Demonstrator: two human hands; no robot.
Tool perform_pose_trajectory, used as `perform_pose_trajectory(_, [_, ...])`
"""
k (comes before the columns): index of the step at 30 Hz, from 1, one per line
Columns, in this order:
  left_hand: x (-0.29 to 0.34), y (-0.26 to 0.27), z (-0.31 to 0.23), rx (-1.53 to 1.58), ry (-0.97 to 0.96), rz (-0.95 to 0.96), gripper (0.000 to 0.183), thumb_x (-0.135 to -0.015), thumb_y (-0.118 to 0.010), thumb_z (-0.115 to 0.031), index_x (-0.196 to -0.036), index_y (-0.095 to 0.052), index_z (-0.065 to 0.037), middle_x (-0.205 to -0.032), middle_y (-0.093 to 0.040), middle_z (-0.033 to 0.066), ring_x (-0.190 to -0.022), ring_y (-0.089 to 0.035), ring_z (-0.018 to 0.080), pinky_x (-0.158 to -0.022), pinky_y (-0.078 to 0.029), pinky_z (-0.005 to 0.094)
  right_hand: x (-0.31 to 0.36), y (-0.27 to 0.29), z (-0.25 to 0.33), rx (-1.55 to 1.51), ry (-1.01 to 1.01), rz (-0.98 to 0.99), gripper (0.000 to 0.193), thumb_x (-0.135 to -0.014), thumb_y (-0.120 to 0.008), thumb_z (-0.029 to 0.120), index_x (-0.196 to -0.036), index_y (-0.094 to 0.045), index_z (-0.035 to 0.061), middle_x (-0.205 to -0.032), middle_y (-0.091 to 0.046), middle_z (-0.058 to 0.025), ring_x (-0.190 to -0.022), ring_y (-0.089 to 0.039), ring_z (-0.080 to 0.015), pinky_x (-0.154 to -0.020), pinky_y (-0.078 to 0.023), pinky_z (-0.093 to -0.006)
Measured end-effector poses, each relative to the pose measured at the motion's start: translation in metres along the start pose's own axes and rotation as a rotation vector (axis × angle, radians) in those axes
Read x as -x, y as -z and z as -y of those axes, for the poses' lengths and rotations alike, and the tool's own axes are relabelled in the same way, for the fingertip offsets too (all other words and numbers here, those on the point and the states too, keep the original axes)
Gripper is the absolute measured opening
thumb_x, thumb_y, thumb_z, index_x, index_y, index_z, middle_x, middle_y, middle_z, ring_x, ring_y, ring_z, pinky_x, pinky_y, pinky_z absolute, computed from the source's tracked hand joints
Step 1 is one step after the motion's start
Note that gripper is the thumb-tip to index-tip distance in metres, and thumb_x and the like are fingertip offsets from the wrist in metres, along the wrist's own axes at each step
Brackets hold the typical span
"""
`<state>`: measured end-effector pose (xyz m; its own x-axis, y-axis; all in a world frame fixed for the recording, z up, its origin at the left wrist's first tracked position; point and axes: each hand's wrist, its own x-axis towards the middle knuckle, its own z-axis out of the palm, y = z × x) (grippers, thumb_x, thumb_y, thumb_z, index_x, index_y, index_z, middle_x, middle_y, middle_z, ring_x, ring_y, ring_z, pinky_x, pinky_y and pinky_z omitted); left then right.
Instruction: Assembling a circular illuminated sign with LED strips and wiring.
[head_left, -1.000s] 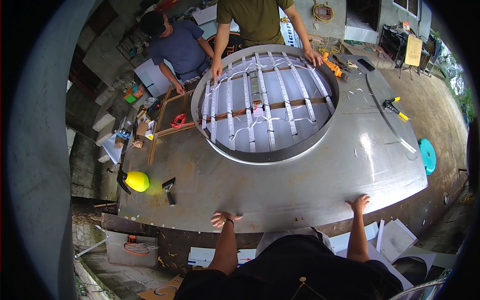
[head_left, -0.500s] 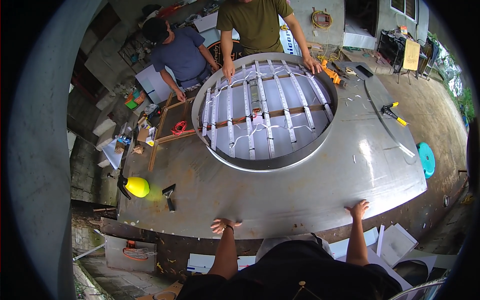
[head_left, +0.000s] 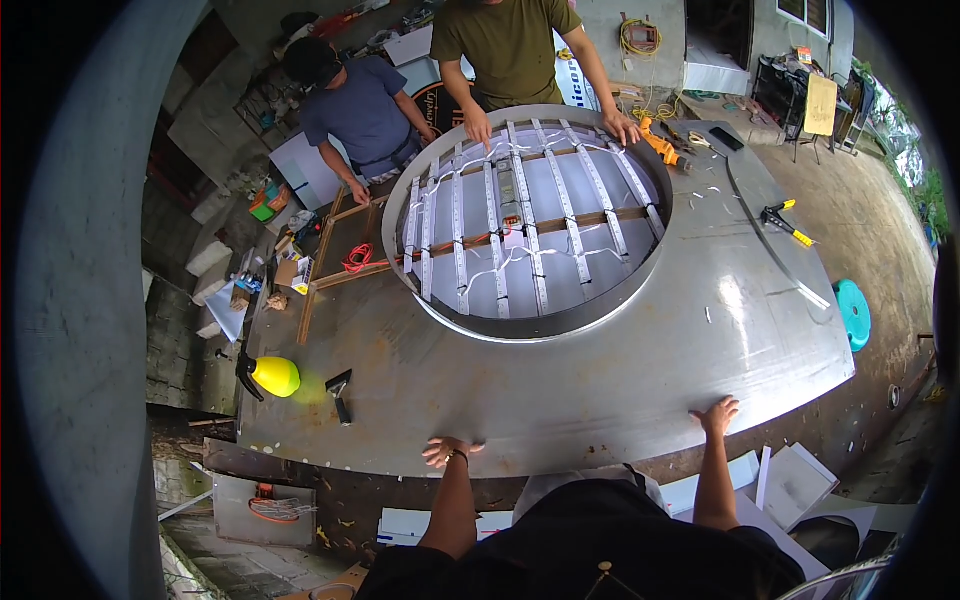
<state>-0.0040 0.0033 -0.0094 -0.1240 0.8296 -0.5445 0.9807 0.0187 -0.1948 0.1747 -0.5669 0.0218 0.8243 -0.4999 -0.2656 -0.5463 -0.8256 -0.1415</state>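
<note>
The metal tabletop (head_left: 570,400) is touched along its near edge by the left grip (head_left: 452,452) and right grip (head_left: 715,416), both spread wide, nothing held. Ahead-left of the left grip, a squeegee (head_left: 341,397) and, farther left, a yellow spray bottle (head_left: 275,377) are placed. Ahead, mostly between both grips, the strip-lined round frame (head_left: 628,288) is rested, its far rim touched by a co-worker's hand (head_left: 622,128).

Ring frame (head_left: 530,326) is set on tbl. (head_left: 600,400) toward far edge; strips (head_left: 458,205) are mounted within. L. hand (head_left: 450,450) & r. hand (head_left: 716,413) are placed at near edge, well apart. Spray btl. (head_left: 277,377) is stood at l., squeegee (head_left: 341,395) laid to its r. Cable coil (head_left: 358,258) & wooden frame (head_left: 307,320) are laid l. of ring frame.
</note>
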Motion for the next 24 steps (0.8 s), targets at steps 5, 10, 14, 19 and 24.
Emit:
perform_pose_trajectory(5, [0.004,0.004,0.0,-0.006,0.0,0.036,0.143,-0.041,-0.086,-0.05,-0.138,0.008,-0.003,-0.14,0.007,0.0333,-0.13,-0.008,0.0488,-0.105,-0.022,0.0546,-0.003,-0.005,-0.003,0.016,0.017,-0.006,0.119,-0.049,-0.085,0.038,-0.135,-0.015,-0.0055,-0.14,-0.017,-0.0269,-0.128,-0.024,-0.0407,-0.105,-0.028,-0.04])
perform_pose_trajectory(10, [0.009,0.008,0.0,0.005,0.006,0.043,0.143,-0.041,-0.086,-0.049,-0.138,0.008,-0.003,-0.14,0.007,0.0328,-0.131,-0.007,0.0478,-0.105,-0.021,0.0546,-0.004,-0.006,-0.004,0.027,0.037,0.005,0.119,-0.05,-0.085,0.038,-0.135,-0.014,-0.0056,-0.14,-0.017,-0.0271,-0.128,-0.023,-0.0406,-0.105,-0.028,-0.0401])
perform_pose_trajectory(14, [0.009,0.008,0.001,0.017,0.005,0.041,0.143,-0.041,-0.087,-0.049,-0.138,0.008,-0.003,-0.141,0.007,0.0321,-0.131,-0.006,0.0474,-0.105,-0.021,0.0539,-0.003,-0.003,-0.003,0.028,0.019,0.012,0.119,-0.05,-0.085,0.038,-0.135,-0.014,-0.0051,-0.141,-0.016,-0.0265,-0.128,-0.023,-0.0403,-0.106,-0.027,-0.0398])
perform_pose_trajectory(19, [0.008,0.007,0.0,0.004,0.023,0.045,0.143,-0.04,-0.087,-0.049,-0.138,0.007,-0.004,-0.141,0.006,0.0316,-0.131,-0.007,0.0472,-0.105,-0.021,0.0534,0.003,0.004,0.001,0.004,-0.009,0.026,0.12,-0.049,-0.085,0.038,-0.135,-0.014,-0.0048,-0.141,-0.016,-0.026,-0.128,-0.023,-0.0402,-0.106,-0.027,-0.0395])
perform_pose_trajectory(24, [0.005,0.006,-0.002,-0.021,0.037,0.03,0.143,-0.04,-0.087,-0.05,-0.138,0.006,-0.004,-0.141,0.005,0.0315,-0.131,-0.009,0.0475,-0.105,-0.023,0.0527,0.002,0.002,0.0,0.022,-0.003,0.018,0.12,-0.049,-0.085,0.038,-0.135,-0.015,-0.0053,-0.14,-0.017,-0.0267,-0.128,-0.024,-0.0405,-0.105,-0.028,-0.0396])
